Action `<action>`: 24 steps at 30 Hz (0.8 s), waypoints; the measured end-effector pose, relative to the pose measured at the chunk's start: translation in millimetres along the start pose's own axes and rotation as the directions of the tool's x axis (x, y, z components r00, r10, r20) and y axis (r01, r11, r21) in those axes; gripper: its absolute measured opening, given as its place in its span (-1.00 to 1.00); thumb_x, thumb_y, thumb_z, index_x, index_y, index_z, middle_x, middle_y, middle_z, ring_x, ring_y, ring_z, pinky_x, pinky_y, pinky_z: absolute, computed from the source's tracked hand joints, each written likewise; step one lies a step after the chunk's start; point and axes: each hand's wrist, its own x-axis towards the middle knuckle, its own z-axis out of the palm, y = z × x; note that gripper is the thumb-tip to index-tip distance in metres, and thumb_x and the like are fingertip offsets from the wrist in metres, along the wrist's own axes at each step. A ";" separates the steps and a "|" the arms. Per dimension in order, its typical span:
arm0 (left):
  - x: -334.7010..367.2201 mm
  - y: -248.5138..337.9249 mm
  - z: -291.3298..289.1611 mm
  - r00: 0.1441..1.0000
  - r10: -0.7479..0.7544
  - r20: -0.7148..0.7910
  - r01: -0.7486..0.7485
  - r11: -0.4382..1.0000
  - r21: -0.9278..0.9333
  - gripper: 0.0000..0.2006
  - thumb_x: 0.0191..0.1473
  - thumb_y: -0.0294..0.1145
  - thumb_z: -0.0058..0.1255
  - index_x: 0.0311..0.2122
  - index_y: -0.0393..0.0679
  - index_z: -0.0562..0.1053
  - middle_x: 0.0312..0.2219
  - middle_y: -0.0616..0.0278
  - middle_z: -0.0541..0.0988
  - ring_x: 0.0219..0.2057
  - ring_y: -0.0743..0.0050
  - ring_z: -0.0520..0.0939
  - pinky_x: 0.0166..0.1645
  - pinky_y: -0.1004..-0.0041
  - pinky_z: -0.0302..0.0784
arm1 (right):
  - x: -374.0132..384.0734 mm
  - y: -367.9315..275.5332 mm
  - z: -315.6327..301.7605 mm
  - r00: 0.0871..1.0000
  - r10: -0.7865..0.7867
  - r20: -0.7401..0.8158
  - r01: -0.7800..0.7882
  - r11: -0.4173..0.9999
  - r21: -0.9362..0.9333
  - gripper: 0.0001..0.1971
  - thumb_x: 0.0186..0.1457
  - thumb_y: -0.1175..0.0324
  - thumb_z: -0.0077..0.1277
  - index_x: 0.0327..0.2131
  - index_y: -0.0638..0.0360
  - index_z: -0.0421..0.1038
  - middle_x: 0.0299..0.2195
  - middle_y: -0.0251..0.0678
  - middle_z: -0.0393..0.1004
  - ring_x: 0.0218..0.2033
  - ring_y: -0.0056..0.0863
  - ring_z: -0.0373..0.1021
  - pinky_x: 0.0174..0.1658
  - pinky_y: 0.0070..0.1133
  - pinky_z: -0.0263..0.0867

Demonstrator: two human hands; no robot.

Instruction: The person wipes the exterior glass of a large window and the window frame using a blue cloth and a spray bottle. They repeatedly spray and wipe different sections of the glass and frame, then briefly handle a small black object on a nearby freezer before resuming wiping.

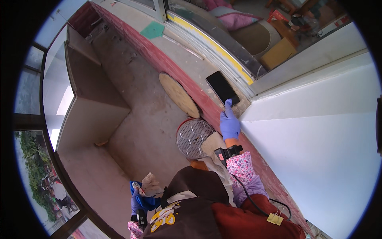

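Observation:
On the window sill lies a black smartphone (221,88), screen up. My right hand (229,124), in a purple glove, reaches to its near end; one stretched finger touches the screen's lower corner, and the other fingers are partly hidden. Low at the left, my left hand (137,202), also gloved, is closed round a bunched blue cloth (148,202). A crumpled off-white rag (151,186) sits in the same bundle. Most of the left fingers are covered by the cloth.
Below the sill stand a round perforated stool (194,137) and an oval wooden board (179,95) against the red wall. A green piece (152,30) lies farther along the sill. At the left is a large bent panel (95,83); a white wall (314,131) rises at the right.

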 end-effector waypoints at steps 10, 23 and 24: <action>1.8 -4.0 -1.4 1.000 0.000 -0.015 0.000 1.000 0.009 -0.46 0.20 0.04 -0.15 0.14 -0.12 0.26 0.03 0.09 0.46 0.00 0.08 0.49 0.17 0.19 0.35 | 8.2 5.7 1.2 0.954 -0.215 -0.211 0.237 0.968 0.085 -0.36 0.17 0.34 -0.08 0.29 -0.29 -0.06 -0.22 0.01 0.48 -0.37 -0.06 0.47 -0.31 -0.35 0.36; 4.0 -8.3 -3.8 0.999 0.003 -0.037 -0.002 1.000 0.021 -0.44 0.19 0.03 -0.12 0.16 -0.14 0.24 0.02 0.08 0.46 -0.01 0.08 0.50 0.17 0.21 0.35 | 3.6 -1.3 -8.1 0.994 0.037 -0.106 -0.019 0.986 0.167 -0.39 0.16 0.42 -0.07 0.28 -0.09 0.02 -0.06 -0.10 0.46 -0.49 -0.42 0.45 -0.37 -0.59 0.36; 3.7 -8.4 -3.9 1.000 -0.004 -0.025 0.004 1.000 0.022 -0.44 0.19 0.03 -0.12 0.16 -0.15 0.24 0.02 0.07 0.46 -0.01 0.07 0.50 0.17 0.21 0.35 | 3.4 -3.3 -8.9 0.992 0.018 -0.121 0.000 0.989 0.146 -0.38 0.16 0.41 -0.06 0.28 -0.11 0.01 -0.12 -0.10 0.48 -0.49 -0.40 0.44 -0.38 -0.59 0.36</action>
